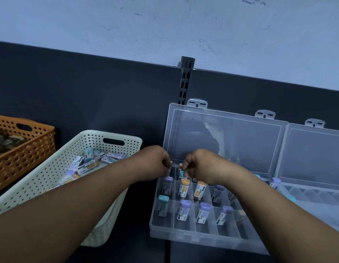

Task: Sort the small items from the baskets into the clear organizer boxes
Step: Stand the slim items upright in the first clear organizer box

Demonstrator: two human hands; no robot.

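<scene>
A clear organizer box [183,235] lies open on the dark surface, lid leaning against the back panel. Several small capped items stand in its compartments, with purple [183,208], orange [183,187] and teal [162,205] caps. Both hands hover over the box's far-left compartments. My right hand [199,166] pinches a teal-capped item [182,174] at a back compartment. My left hand [157,162] has its fingers curled down at the neighbouring back compartment; what they hold is hidden. A cream basket [56,173] at the left holds several more items [92,160].
An orange perforated basket [28,150] with dark contents stands at the far left. A second clear organizer box [316,196], also open, sits to the right of the first. A dark back panel with a slotted upright [185,80] runs behind everything.
</scene>
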